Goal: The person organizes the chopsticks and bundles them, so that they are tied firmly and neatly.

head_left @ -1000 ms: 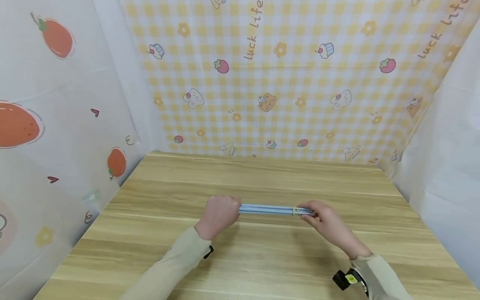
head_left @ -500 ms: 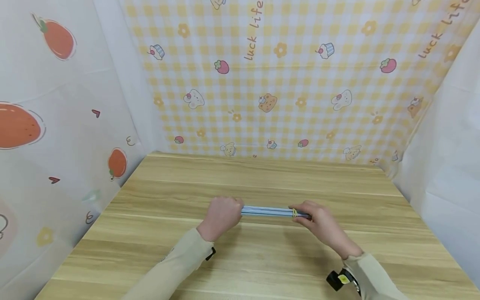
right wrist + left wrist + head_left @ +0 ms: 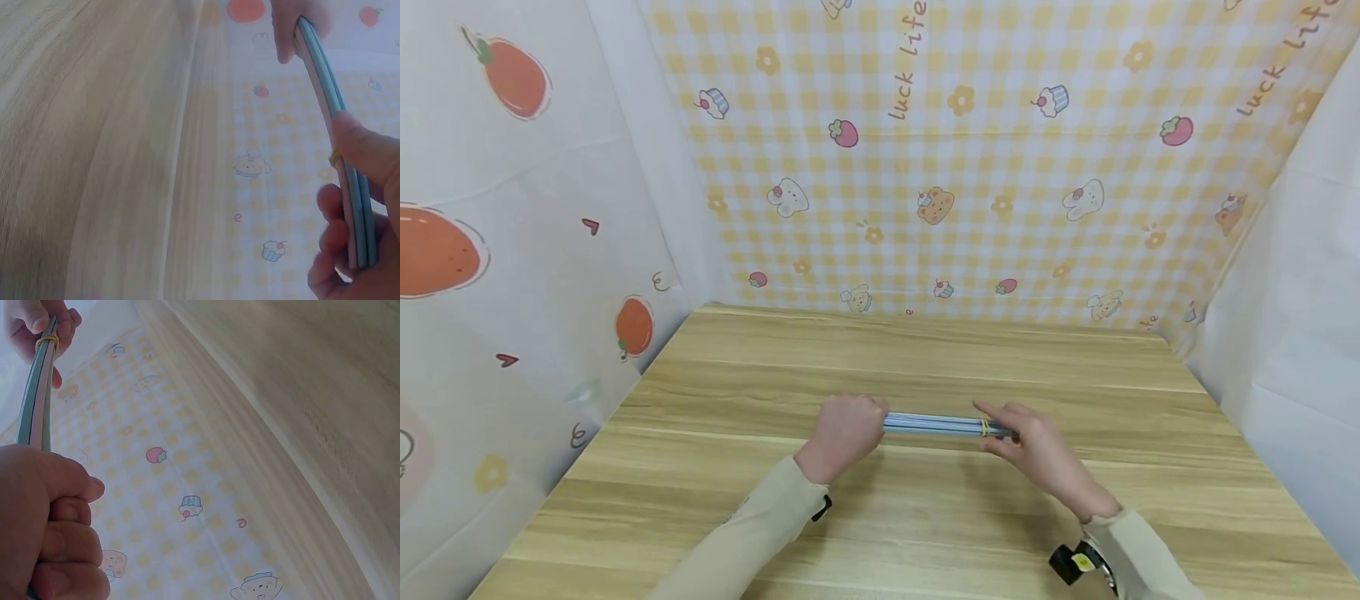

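A thin bundle of pale blue, teal and pink chopsticks (image 3: 932, 423) lies level between the two hands, above the table. My left hand (image 3: 847, 435) wraps its fist around the left end and hides it; the left wrist view shows the curled fingers (image 3: 69, 544). A yellow rubber band (image 3: 986, 427) circles the bundle near its right end. There my right hand (image 3: 1037, 446) holds the chopsticks, its index finger and thumb spread either side of the band. In the right wrist view the thumb (image 3: 365, 147) lies across the bundle by the band, with the other fingers curled beneath.
The wood-grain table (image 3: 917, 533) stretches beneath both hands. Behind it hangs a yellow checked cloth (image 3: 970, 167), with white printed sheeting (image 3: 550, 275) on the left and plain white sheeting (image 3: 1292, 333) on the right. Each wrist carries a black strapped device (image 3: 1066, 564).
My right hand has slid left along the chopsticks to the rubber band, and its index finger and thumb have spread apart. The band has shifted slightly left. My left hand barely moves.
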`<state>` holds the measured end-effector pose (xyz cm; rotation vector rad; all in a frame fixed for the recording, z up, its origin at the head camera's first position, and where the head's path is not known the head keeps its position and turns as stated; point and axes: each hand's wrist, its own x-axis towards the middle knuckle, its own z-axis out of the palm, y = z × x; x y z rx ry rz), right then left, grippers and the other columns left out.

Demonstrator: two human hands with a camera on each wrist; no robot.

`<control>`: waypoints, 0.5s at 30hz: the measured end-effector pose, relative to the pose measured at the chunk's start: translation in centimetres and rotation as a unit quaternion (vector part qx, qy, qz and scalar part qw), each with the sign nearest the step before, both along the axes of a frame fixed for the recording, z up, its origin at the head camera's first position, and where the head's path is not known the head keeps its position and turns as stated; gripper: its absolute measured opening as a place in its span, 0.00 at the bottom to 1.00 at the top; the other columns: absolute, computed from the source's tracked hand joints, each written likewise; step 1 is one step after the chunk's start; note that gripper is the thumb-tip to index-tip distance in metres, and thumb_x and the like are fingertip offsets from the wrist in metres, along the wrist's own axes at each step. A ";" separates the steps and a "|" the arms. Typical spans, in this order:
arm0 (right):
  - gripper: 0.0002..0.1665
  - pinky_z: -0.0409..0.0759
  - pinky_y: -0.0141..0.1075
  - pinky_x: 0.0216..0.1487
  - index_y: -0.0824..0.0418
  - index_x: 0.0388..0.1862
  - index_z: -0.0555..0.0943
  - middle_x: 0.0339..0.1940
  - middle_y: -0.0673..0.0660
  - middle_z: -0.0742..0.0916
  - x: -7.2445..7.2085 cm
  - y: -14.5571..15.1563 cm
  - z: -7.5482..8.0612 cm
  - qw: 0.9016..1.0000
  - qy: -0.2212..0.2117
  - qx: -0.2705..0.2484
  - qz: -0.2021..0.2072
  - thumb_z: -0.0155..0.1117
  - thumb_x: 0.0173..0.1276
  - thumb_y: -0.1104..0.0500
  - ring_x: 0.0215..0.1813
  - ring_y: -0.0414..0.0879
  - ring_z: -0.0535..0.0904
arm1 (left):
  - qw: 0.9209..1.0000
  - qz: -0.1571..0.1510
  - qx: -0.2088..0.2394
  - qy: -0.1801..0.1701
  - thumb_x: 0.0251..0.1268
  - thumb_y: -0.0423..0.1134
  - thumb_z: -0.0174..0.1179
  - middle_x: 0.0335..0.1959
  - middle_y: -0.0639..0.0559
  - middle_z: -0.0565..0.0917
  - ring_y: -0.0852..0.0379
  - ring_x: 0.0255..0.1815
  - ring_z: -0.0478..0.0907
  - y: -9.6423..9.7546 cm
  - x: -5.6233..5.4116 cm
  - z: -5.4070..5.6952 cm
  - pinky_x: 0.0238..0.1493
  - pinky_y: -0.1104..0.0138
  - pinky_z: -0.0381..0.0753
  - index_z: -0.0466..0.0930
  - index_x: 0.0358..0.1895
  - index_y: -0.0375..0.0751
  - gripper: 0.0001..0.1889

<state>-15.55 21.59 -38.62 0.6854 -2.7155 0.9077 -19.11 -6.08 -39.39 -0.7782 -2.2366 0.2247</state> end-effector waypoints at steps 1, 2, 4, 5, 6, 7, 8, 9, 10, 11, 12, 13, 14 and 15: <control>0.31 0.72 0.28 0.27 0.64 0.61 0.76 0.34 0.47 0.82 0.0 0.1 0.1 1.000 -0.008 0.002 0.002 0.70 0.56 0.61 0.26 0.31 0.68 | 1.000 0.000 0.001 0.002 0.37 0.29 0.57 0.12 0.60 0.43 0.64 0.16 0.38 0.0 0.0 0.0 0.15 0.73 0.36 0.47 0.11 0.52 0.24; 0.31 0.73 0.28 0.28 0.65 0.61 0.75 0.35 0.48 0.82 0.1 0.3 0.2 1.000 -0.014 0.002 0.005 0.69 0.57 0.61 0.28 0.31 0.69 | 1.000 -0.001 0.003 0.004 0.36 0.29 0.56 0.12 0.60 0.43 0.64 0.16 0.38 -0.1 0.0 0.0 0.15 0.73 0.36 0.47 0.11 0.52 0.24; 0.28 0.75 0.28 0.30 0.66 0.59 0.76 0.36 0.49 0.81 0.2 0.5 0.3 1.000 -0.024 0.000 0.009 0.67 0.59 0.62 0.30 0.31 0.72 | 1.000 -0.003 0.005 0.007 0.36 0.29 0.56 0.12 0.60 0.42 0.64 0.16 0.38 -0.1 -0.1 0.1 0.15 0.73 0.36 0.46 0.12 0.51 0.24; 0.25 0.75 0.28 0.30 0.65 0.58 0.77 0.36 0.49 0.81 0.2 0.6 0.3 1.000 -0.029 -0.002 0.008 0.66 0.60 0.63 0.30 0.31 0.72 | 1.000 -0.004 0.005 0.007 0.35 0.29 0.55 0.12 0.60 0.42 0.64 0.16 0.38 -0.1 -0.1 0.0 0.15 0.73 0.36 0.46 0.12 0.52 0.23; 0.22 0.76 0.29 0.31 0.65 0.55 0.78 0.37 0.49 0.81 0.2 0.7 0.4 1.000 -0.027 0.000 0.008 0.66 0.61 0.63 0.31 0.31 0.73 | 1.000 -0.005 0.006 0.006 0.35 0.29 0.55 0.12 0.60 0.42 0.64 0.16 0.38 -0.1 -0.1 0.0 0.15 0.73 0.36 0.46 0.12 0.52 0.23; 0.20 0.76 0.28 0.32 0.64 0.53 0.79 0.37 0.48 0.81 0.3 0.7 0.4 1.000 -0.023 0.003 0.006 0.65 0.61 0.63 0.33 0.32 0.74 | 1.000 -0.005 0.005 0.005 0.36 0.29 0.56 0.12 0.60 0.42 0.64 0.16 0.38 -0.1 -0.1 0.1 0.15 0.74 0.36 0.46 0.12 0.52 0.24; 0.18 0.77 0.28 0.33 0.63 0.51 0.80 0.37 0.47 0.81 0.3 0.7 0.4 1.000 -0.017 0.008 0.004 0.66 0.61 0.63 0.34 0.32 0.76 | 1.000 -0.006 0.005 0.004 0.36 0.29 0.56 0.12 0.60 0.43 0.64 0.16 0.38 -0.1 -0.1 0.0 0.15 0.74 0.36 0.46 0.12 0.52 0.24; 0.17 0.78 0.28 0.33 0.62 0.49 0.81 0.36 0.47 0.82 0.3 0.6 0.4 1.000 -0.010 0.014 0.001 0.66 0.61 0.63 0.34 0.33 0.77 | 1.000 -0.006 0.005 0.005 0.36 0.29 0.57 0.12 0.60 0.43 0.64 0.16 0.38 -0.1 -0.1 0.0 0.15 0.74 0.37 0.46 0.12 0.52 0.24; 0.16 0.78 0.28 0.34 0.62 0.48 0.81 0.36 0.47 0.82 0.3 0.6 0.4 1.000 -0.002 0.022 0.000 0.66 0.60 0.63 0.35 0.34 0.78 | 1.000 -0.006 0.006 0.005 0.36 0.30 0.58 0.12 0.60 0.43 0.64 0.16 0.39 -0.1 -0.1 0.0 0.14 0.74 0.37 0.47 0.12 0.52 0.24; 0.15 0.79 0.28 0.34 0.62 0.47 0.82 0.36 0.47 0.82 0.3 0.5 0.4 1.000 0.007 0.030 -0.002 0.67 0.60 0.63 0.35 0.35 0.79 | 1.000 -0.007 0.008 0.003 0.37 0.30 0.58 0.12 0.61 0.44 0.64 0.16 0.39 -0.1 -0.1 0.0 0.14 0.74 0.37 0.47 0.12 0.52 0.24; 0.15 0.79 0.28 0.35 0.62 0.46 0.82 0.36 0.47 0.83 0.3 0.4 0.4 0.999 0.015 0.039 -0.003 0.67 0.59 0.63 0.36 0.36 0.80 | 1.000 -0.007 0.009 0.004 0.37 0.30 0.59 0.12 0.61 0.44 0.64 0.16 0.39 -0.1 -0.1 0.0 0.14 0.74 0.37 0.47 0.12 0.52 0.25; 0.15 0.79 0.28 0.35 0.62 0.46 0.82 0.36 0.47 0.83 0.3 0.3 0.5 0.999 0.021 0.046 -0.002 0.67 0.59 0.63 0.36 0.37 0.80 | 1.000 -0.007 0.009 0.005 0.37 0.30 0.59 0.12 0.61 0.44 0.64 0.16 0.39 -0.1 -0.1 -0.1 0.14 0.74 0.37 0.47 0.12 0.52 0.25; 0.14 0.80 0.28 0.35 0.62 0.46 0.82 0.36 0.47 0.83 0.3 0.2 0.5 0.998 0.025 0.050 -0.001 0.67 0.59 0.64 0.36 0.37 0.81 | 1.000 -0.007 0.010 0.006 0.36 0.30 0.59 0.12 0.61 0.44 0.64 0.16 0.39 -0.1 -0.1 -0.1 0.14 0.74 0.37 0.47 0.12 0.52 0.25; 0.14 0.80 0.28 0.35 0.62 0.46 0.82 0.36 0.48 0.84 0.3 0.2 0.6 0.998 0.028 0.052 0.001 0.67 0.59 0.64 0.36 0.38 0.81 | 1.000 -0.007 0.010 0.007 0.36 0.30 0.59 0.12 0.61 0.44 0.64 0.16 0.39 -0.1 -0.1 -0.1 0.14 0.73 0.37 0.47 0.12 0.51 0.25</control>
